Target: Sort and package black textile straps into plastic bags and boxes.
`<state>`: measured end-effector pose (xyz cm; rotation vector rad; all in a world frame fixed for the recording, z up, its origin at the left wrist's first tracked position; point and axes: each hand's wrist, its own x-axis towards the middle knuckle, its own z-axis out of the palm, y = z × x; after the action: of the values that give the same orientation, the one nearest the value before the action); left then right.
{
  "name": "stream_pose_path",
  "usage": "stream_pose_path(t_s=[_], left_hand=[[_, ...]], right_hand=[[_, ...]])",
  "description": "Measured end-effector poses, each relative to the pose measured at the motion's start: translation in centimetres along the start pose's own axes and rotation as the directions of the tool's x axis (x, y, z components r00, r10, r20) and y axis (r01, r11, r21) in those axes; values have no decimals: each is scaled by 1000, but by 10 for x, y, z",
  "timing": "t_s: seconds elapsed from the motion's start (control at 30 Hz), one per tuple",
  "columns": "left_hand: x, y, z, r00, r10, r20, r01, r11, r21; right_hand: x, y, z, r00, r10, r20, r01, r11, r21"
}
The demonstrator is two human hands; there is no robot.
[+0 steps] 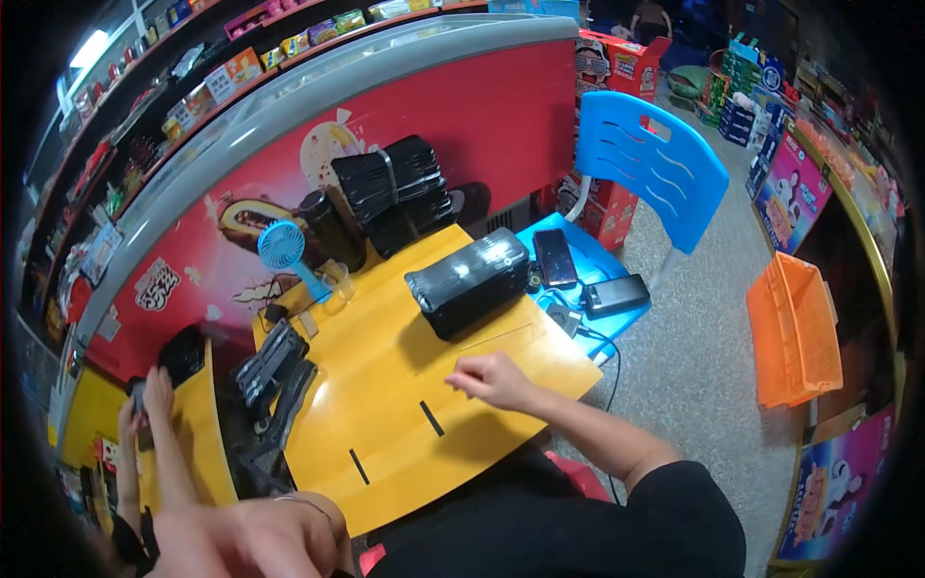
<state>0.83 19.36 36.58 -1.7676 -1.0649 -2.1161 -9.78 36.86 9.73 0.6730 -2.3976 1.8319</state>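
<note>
Above the yellow table [385, 380], my right hand [493, 380] is held with its fingers curled closed, and I see nothing in it. Just beyond it lies a block-shaped bundle in shiny black wrapping [470, 281], untouched. Two short black strips [431, 418] mark the tabletop on the near side of that hand. My left hand [255, 539] is large and close at the lower edge, a thin cord around its wrist. Its fingers are mostly cut off, so their state is unclear. Grey-black folded pieces [273, 361] lie at the table's left edge.
A strapped black stack [395, 188], a dark bottle [328, 226], a clear cup [337, 281] and a blue fan [284, 249] stand at the back. A blue chair [665, 164] holds a phone [555, 257] and cable. Another person's hands [149, 400] work left. An orange crate [792, 332] stands right.
</note>
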Motion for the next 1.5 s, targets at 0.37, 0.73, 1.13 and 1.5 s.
stream_pose_path(t_s=[0.37,0.73,1.13,1.5], left_hand=[[-24,65,4,980,-173,100,193,948,-252],[-69,57,26,968,-154,-199,103,964,-246],[-94,1,27,982,-188,18,148,709,-690],[-195,21,-87,688,-594,-417,724,525,448]], right_hand=[[-49,44,80,994,39,104,-36,999,-35],[-59,40,96,998,56,16,-54,993,-105],[-59,38,93,994,105,-15,-106,983,-148],[-59,38,92,987,161,12,-155,968,-199]])
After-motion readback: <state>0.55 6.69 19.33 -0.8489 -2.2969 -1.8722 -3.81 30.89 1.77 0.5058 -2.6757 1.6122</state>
